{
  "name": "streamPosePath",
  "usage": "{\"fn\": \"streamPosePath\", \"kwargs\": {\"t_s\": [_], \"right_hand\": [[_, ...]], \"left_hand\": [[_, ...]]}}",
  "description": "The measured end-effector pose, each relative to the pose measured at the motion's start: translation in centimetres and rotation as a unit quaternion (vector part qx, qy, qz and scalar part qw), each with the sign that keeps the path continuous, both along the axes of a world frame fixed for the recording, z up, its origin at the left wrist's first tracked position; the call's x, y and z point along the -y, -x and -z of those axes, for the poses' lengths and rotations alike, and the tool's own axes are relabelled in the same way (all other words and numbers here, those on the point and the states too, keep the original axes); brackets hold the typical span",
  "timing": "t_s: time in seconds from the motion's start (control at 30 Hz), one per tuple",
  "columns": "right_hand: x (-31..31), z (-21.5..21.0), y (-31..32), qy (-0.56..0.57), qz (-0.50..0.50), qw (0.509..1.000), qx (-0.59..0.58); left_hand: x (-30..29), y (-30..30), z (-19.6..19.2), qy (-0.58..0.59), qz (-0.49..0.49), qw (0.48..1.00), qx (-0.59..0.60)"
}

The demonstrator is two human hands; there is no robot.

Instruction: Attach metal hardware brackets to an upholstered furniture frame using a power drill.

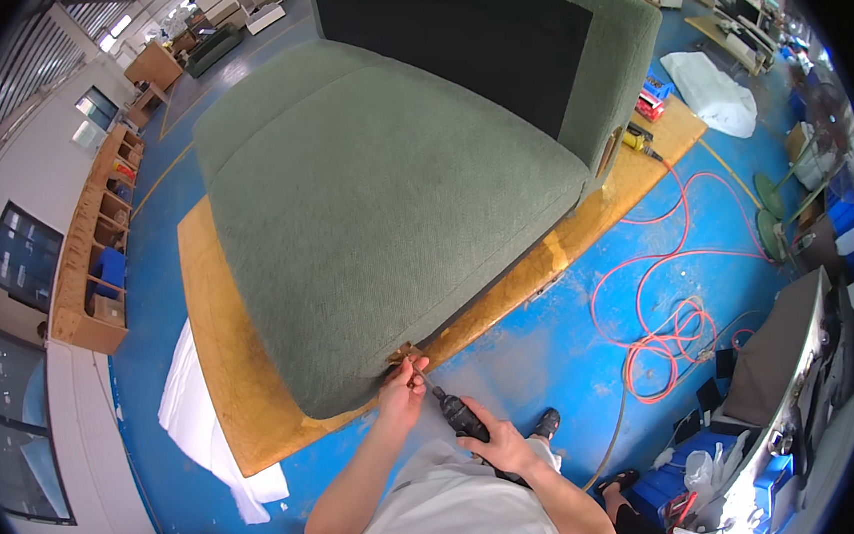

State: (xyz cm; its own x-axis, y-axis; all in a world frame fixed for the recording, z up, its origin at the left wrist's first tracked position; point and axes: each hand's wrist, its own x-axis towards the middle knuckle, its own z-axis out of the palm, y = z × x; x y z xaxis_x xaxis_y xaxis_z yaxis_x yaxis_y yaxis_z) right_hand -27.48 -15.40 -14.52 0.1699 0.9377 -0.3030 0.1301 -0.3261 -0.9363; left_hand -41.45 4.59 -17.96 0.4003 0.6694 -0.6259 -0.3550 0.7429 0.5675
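A large green upholstered sofa section (379,170) with a black back panel (460,53) rests on a wooden worktable (249,422). At its near lower edge sits a small brown metal bracket (402,352). My left hand (402,394) is closed in a pinch right beside this bracket, where the driver's tip ends. Whatever lies between those fingertips is too small to make out. My right hand (501,447) is wrapped round a black power screwdriver (462,417), which points up and left toward the bracket and my left fingers.
Coiled red air hose (654,349) lies on the blue floor to the right. A yellow tool (638,140) rests on the table's far right end. White cloth (208,415) hangs by the left side. A cluttered bench with blue bins (684,478) stands at the lower right.
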Motion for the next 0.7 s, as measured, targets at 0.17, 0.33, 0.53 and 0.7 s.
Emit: {"fn": "streamPosePath", "kwargs": {"t_s": [0.17, 0.33, 0.53, 0.7], "right_hand": [[-1.3, -1.8, 0.8, 0.057, -0.007, 0.998, 0.016], [-1.5, -2.8, 1.1, 0.046, -0.003, 0.998, 0.048], [-0.8, -3.1, 0.6, 0.047, -0.011, 0.996, 0.071], [2.2, -0.3, 0.2, 0.010, -0.029, 0.998, 0.046]], "left_hand": [[-0.4, 0.9, 0.3, -0.008, 0.040, 0.999, 0.014], [-0.3, 1.2, 0.3, -0.017, 0.059, 0.998, 0.027], [0.2, 2.5, -0.8, -0.018, 0.075, 0.997, -0.006], [0.3, 6.1, -0.4, -0.046, 0.094, 0.993, -0.056]]}}
